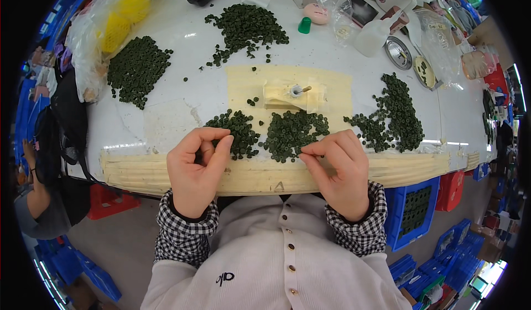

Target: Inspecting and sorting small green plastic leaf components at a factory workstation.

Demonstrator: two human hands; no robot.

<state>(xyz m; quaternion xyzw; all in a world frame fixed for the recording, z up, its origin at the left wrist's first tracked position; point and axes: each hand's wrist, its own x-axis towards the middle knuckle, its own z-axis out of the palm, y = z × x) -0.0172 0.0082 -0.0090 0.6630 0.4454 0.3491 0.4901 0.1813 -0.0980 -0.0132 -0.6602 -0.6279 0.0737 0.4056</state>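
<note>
- Hands at table (182, 97) near edge, by green ring piles.
- Left hand (194, 169): fingers pinched, likely holding one ring; too small to tell.
- Right hand (340, 169): pinched at middle pile (293, 134).
- Jig (293, 96) behind pile.

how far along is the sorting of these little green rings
Done: hard to tell; separate piles sit at the far left, top and right. In hand: left hand and right hand pinch at the edge of the two near piles. Left: those near piles look large, and the blue crate holds more.
</note>
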